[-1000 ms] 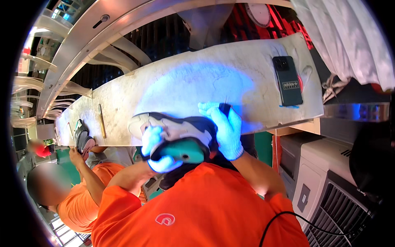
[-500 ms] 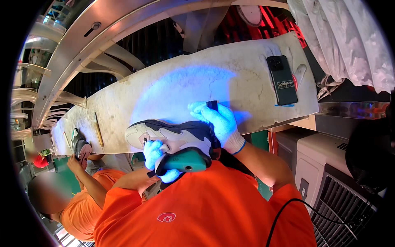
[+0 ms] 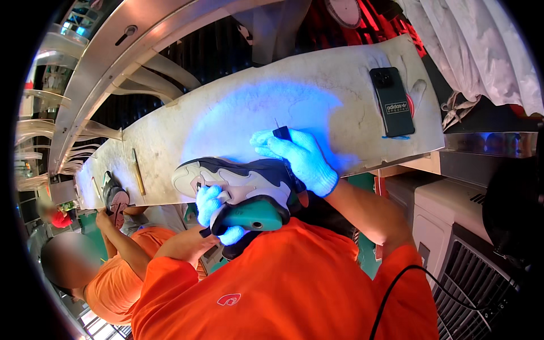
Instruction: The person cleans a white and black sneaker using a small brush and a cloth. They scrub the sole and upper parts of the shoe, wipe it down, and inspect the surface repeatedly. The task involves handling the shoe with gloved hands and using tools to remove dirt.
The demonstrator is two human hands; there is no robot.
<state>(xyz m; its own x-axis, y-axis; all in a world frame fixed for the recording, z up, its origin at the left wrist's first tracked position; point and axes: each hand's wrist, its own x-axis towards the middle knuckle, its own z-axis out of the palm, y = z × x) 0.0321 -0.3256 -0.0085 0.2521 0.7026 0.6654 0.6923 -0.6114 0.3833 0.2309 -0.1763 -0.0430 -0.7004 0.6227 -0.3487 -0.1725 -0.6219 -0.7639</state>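
My left hand (image 3: pixel 218 212) now grips the sneaker (image 3: pixel 238 184) lower w/ its teal last, pulled off the workbench (image 3: pixel 226 113) edge toward my chest. Right hand (image 3: pixel 300 158) has slid up, fingers pinching a thin dark tool (image 3: pixel 281 134) at the upper, so work's still mid-way, I'd say.

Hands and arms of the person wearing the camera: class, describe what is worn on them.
Both the left hand and the right hand wear knitted gloves that look pale blue under the bluish light. The short sleeves are bright orange, ending above the elbows.
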